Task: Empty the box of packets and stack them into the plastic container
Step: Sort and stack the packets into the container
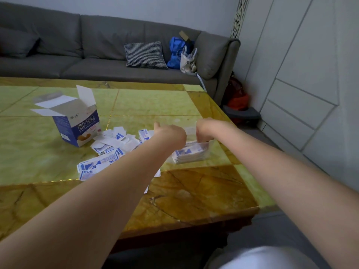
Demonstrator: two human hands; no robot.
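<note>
Both hands over the plastic container [194, 152] near the worktop's right edge: left hand [171, 135] and right hand [206, 130] fingers curled, grip unclear; box [74, 123] stands open.

Big white characters on the blue box [76, 123] read 创口贴 — smaller Latin lettering beneath is too blurred. One packet [87, 172] near the table's front edge shows 创口贴 too.

Table [174, 101]: glossy, polished green and amber stone. Box [77, 125]: printed cardboard, matt. Packets [108, 150]: smooth paper. Container [206, 152]: clear plastic. Sofa [97, 45]: grey woven cloth.
</note>
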